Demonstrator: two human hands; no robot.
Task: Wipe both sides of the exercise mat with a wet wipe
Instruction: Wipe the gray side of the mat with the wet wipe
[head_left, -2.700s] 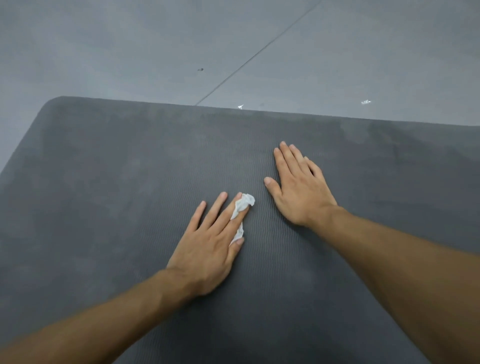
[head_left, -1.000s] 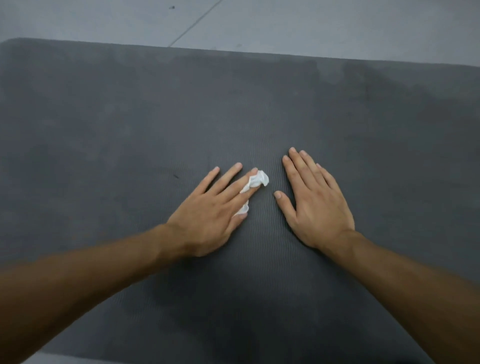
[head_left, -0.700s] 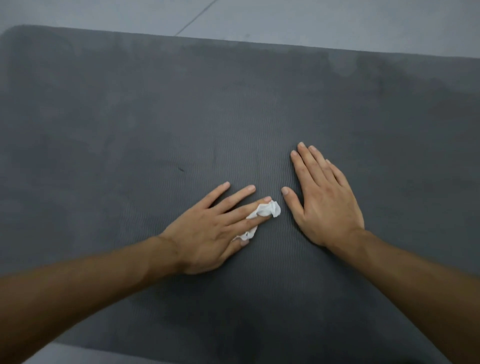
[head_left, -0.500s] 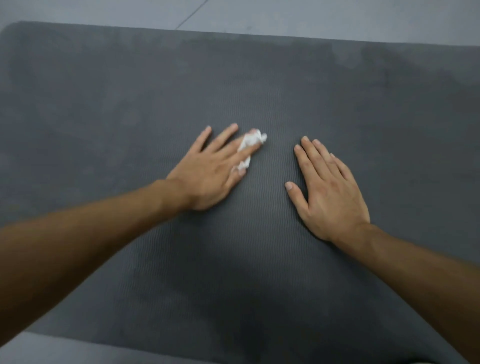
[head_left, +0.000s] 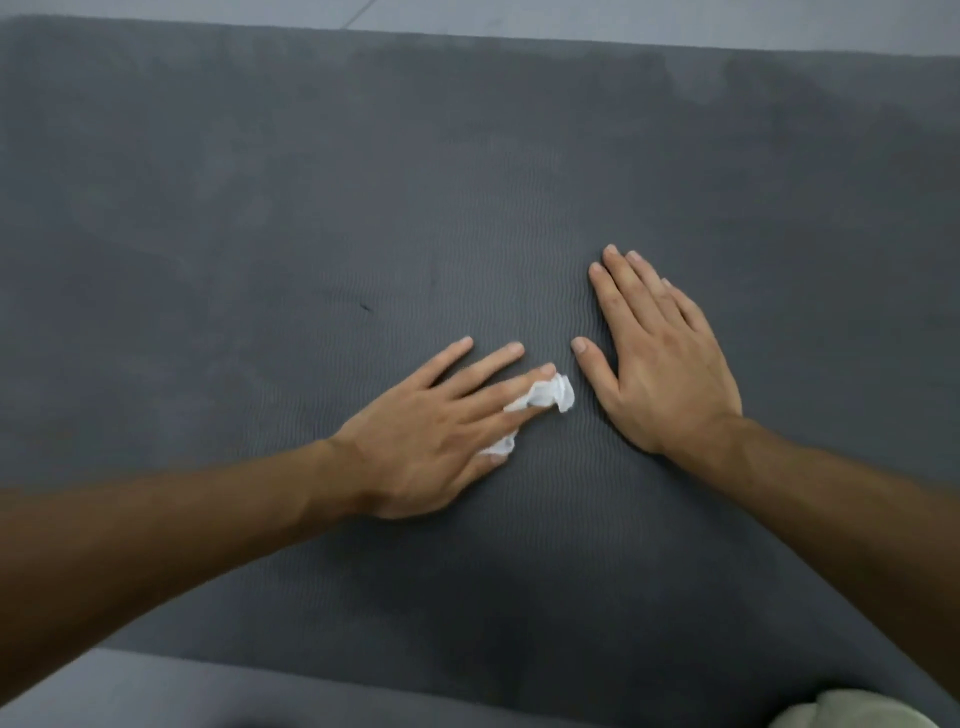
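A dark grey exercise mat with a fine ribbed texture lies flat on the floor and fills most of the head view. My left hand lies on it with straight, spread fingers, pressing a crumpled white wet wipe against the mat; the wipe sticks out past the index finger and beside the thumb. Just to the right, my right hand rests flat on the mat, fingers straight and together, holding nothing. Darker damp-looking patches show on the mat near its far edge.
Light grey floor runs beyond the mat's far edge, and more grey floor shows in front of its near edge at lower left. A bit of pale cloth sits at the bottom right corner.
My left hand has slid the wipe back toward me and to the right, after pushing it away half a second ago. My right hand has stayed flat in about the same spot.
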